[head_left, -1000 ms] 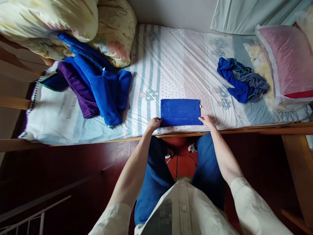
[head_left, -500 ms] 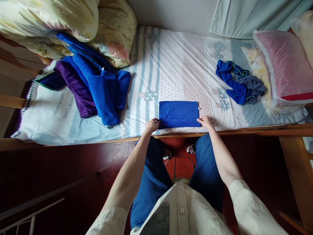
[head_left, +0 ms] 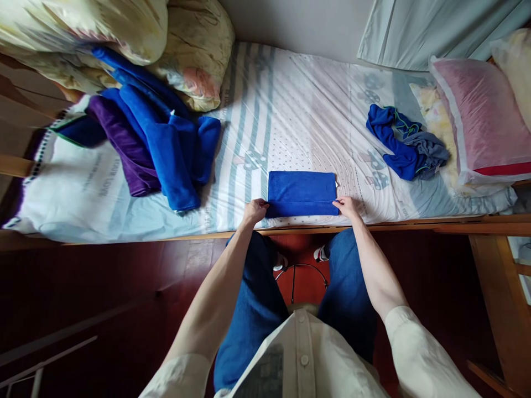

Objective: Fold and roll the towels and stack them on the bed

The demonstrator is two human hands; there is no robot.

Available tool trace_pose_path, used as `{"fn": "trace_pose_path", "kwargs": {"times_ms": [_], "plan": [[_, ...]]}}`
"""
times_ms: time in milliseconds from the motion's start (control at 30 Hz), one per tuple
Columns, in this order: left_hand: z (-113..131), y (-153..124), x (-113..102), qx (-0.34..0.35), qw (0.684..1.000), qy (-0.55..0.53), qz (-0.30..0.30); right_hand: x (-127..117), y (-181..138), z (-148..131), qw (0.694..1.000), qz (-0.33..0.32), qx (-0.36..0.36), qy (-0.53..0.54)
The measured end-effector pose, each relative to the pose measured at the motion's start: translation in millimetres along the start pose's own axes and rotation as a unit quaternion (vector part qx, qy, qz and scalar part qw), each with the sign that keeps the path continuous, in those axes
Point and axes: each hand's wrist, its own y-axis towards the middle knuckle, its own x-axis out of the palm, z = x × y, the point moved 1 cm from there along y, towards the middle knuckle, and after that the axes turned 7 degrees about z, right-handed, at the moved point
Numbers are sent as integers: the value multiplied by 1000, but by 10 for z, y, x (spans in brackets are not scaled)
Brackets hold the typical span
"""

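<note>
A folded blue towel [head_left: 301,192] lies flat near the front edge of the bed [head_left: 290,110]. My left hand [head_left: 254,210] pinches its near left corner. My right hand [head_left: 347,207] pinches its near right corner. Both hands rest on the mattress with fingers closed on the cloth.
A heap of blue and purple towels [head_left: 153,138] lies at the left, below flowered bedding [head_left: 124,38]. A crumpled blue and grey garment [head_left: 409,143] sits at the right beside a pink pillow [head_left: 485,116]. The wooden bed rail [head_left: 415,225] runs along the front.
The towel and both hands have stayed in place; only the view has drifted slightly.
</note>
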Motion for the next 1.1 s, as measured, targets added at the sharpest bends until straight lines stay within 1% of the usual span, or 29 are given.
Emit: {"fn": "trace_pose_path", "kwargs": {"times_ms": [167, 233, 367, 467, 533, 600, 633, 700, 800, 867, 967, 1100], "plan": [[-39, 27, 34, -2, 1000, 14, -2, 6, 3, 0, 1000, 5, 15, -11], [-52, 34, 65, 9, 1000, 18, 1, 9, -4, -17, 1000, 9, 19, -15], [-84, 34, 111, 50, 998, 22, 26, -3, -42, -85, 999, 21, 18, -22], [-96, 24, 100, 119, 991, 21, 57, -41, -89, -156, 999, 42, -6, -31], [-84, 5, 86, 192, 978, 12, 76, -71, -127, -215, 995, 60, -60, -43], [-62, -23, 85, 260, 963, 1, 72, -87, -170, -274, 988, 61, -127, -58], [-50, -39, 92, 285, 957, -2, 61, -88, -193, -300, 984, 51, -156, -63], [-35, -68, 118, 311, 950, 0, 29, -79, -240, -336, 979, 16, -191, -64], [-37, -97, 167, 326, 945, 27, -11, -64, -296, -347, 972, -44, -219, -71], [-46, -107, 193, 339, 939, 56, -24, -61, -310, -330, 966, -76, -231, -88], [-44, -122, 214, 359, 927, 105, -22, -61, -298, -299, 955, -105, -248, -126], [15, -153, 217, 357, 918, 171, 6, -44, -283, -305, 938, -95, -278, -184]]}}
